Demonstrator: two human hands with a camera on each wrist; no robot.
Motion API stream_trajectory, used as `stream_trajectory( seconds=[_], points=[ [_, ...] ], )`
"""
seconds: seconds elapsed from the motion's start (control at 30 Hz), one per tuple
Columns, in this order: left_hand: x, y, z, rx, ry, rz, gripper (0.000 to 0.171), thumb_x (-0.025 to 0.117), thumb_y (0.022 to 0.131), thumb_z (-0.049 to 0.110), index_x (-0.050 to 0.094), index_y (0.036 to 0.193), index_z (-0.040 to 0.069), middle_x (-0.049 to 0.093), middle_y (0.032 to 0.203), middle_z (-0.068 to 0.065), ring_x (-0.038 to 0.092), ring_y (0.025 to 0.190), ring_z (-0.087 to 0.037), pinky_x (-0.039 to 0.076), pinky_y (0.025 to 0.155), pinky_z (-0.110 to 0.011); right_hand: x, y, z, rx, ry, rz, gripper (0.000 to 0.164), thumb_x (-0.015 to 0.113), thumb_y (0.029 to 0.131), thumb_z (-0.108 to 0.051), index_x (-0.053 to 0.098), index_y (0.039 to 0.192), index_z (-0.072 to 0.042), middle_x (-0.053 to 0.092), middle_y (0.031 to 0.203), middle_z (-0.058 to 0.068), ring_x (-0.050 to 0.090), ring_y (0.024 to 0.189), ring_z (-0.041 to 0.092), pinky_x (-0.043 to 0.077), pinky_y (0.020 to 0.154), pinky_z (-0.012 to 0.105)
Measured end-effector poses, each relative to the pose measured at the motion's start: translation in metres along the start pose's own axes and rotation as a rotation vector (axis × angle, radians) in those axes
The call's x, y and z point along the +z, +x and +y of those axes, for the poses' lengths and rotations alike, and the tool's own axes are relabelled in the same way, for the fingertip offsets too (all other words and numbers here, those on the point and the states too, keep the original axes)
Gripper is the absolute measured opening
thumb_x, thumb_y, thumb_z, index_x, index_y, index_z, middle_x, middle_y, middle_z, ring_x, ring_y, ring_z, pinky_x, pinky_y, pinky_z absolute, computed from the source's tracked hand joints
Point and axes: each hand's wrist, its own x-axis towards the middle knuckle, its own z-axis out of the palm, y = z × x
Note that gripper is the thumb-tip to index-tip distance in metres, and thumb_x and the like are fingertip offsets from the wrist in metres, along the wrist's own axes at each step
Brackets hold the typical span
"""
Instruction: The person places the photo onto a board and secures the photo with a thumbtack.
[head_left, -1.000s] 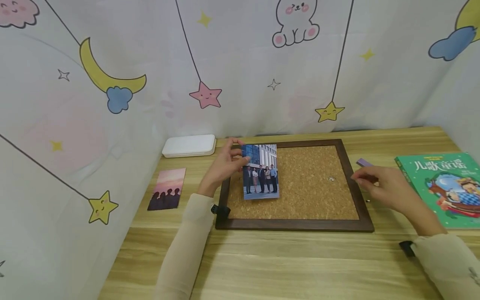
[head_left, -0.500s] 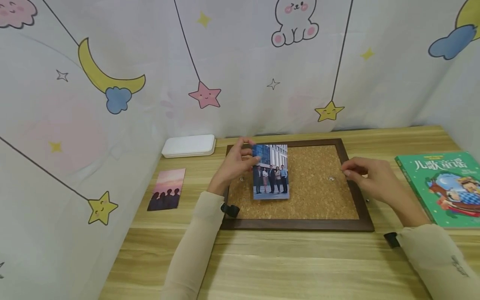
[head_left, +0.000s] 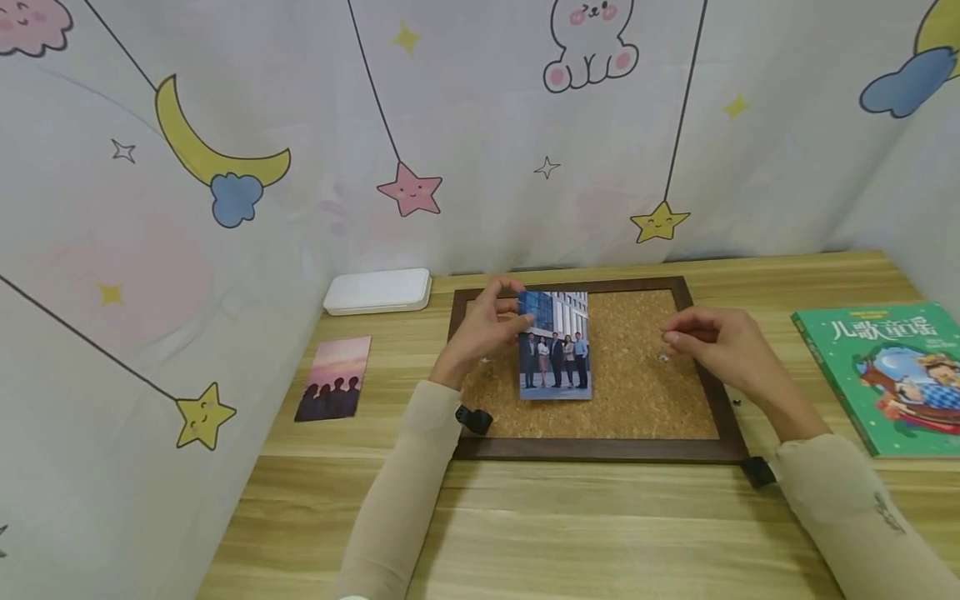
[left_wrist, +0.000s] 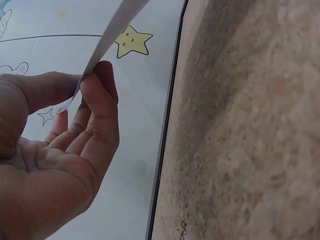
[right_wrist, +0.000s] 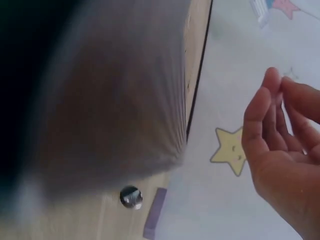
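Observation:
In the head view my left hand [head_left: 487, 329] holds a photo print [head_left: 555, 346] of several people by its left edge, over the left-middle of a framed cork board [head_left: 630, 417]. Seen from the left wrist, thumb and index finger pinch the thin sheet [left_wrist: 107, 42], which stands off the cork. My right hand [head_left: 720, 342] is above the board's right side with thumb and index fingertips together. Any small thing between those tips is hidden. Just below them a clear pin [head_left: 663, 357] sits on the cork. Another pin [head_left: 486, 360] shows left of the photo.
A second photo [head_left: 333, 379], with a sunset, lies left of the board. Behind it is a white case [head_left: 377, 292]. A green book [head_left: 892, 375] lies at the right. A small shiny round thing [right_wrist: 131, 197] and a purple strip [right_wrist: 155, 214] are on the table.
My left hand has carried the photo rightward across the board, uncovering the left pin. My right hand has come leftward from beside the frame to above the cork, fingertips still together.

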Motion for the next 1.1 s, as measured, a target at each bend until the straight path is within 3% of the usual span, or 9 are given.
stream_trajectory(
  seconds=[0.17, 0.37, 0.57, 0.8, 1.1],
  points=[
    [0.007, 0.004, 0.001, 0.002, -0.029, -0.031, 0.046, 0.068, 0.104, 0.009, 0.045, 0.143, 0.018, 0.065, 0.098, -0.006, 0.064, 0.077, -0.018, 0.059, 0.076, -0.047, 0.004, 0.004, 0.0, 0.03, 0.165, -0.016, 0.028, 0.068, 0.107, -0.013, 0.066, 0.122, 0.01, 0.077, 0.094, -0.007, 0.076, 0.084, 0.006, 0.064, 0.078, 0.027],
    [0.019, 0.008, 0.0, 0.003, -0.008, -0.048, 0.044, 0.068, 0.105, 0.011, 0.052, 0.145, 0.02, 0.066, 0.104, -0.008, 0.066, 0.082, -0.017, 0.062, 0.079, -0.05, 0.008, 0.006, -0.001, 0.014, 0.255, -0.042, 0.021, 0.063, 0.109, -0.011, 0.062, 0.119, 0.007, 0.074, 0.091, -0.006, 0.074, 0.081, 0.008, 0.063, 0.078, 0.03],
    [0.028, 0.014, -0.001, 0.03, 0.002, -0.085, 0.041, 0.069, 0.105, 0.011, 0.058, 0.144, 0.021, 0.065, 0.101, -0.008, 0.064, 0.083, -0.024, 0.061, 0.074, -0.046, 0.012, 0.007, -0.003, 0.009, 0.353, -0.048, 0.013, 0.064, 0.107, -0.007, 0.069, 0.115, 0.002, 0.077, 0.089, -0.006, 0.076, 0.08, 0.009, 0.064, 0.077, 0.029],
    [0.038, 0.019, -0.004, -0.012, -0.023, -0.07, 0.04, 0.071, 0.105, 0.014, 0.06, 0.141, 0.025, 0.068, 0.1, -0.006, 0.065, 0.079, -0.019, 0.061, 0.071, -0.039, 0.015, 0.008, 0.0, 0.021, 0.343, -0.051, 0.019, 0.066, 0.107, -0.009, 0.067, 0.118, 0.006, 0.077, 0.091, -0.007, 0.075, 0.081, 0.006, 0.064, 0.076, 0.03],
    [0.05, 0.023, -0.001, -0.01, -0.074, -0.093, 0.044, 0.071, 0.104, 0.012, 0.058, 0.146, 0.02, 0.069, 0.1, -0.008, 0.066, 0.08, -0.019, 0.061, 0.073, -0.039, 0.017, 0.012, -0.002, 0.078, 0.3, -0.062, 0.026, 0.065, 0.107, -0.012, 0.063, 0.124, 0.008, 0.076, 0.094, -0.002, 0.075, 0.083, 0.012, 0.065, 0.078, 0.033]
  ],
)
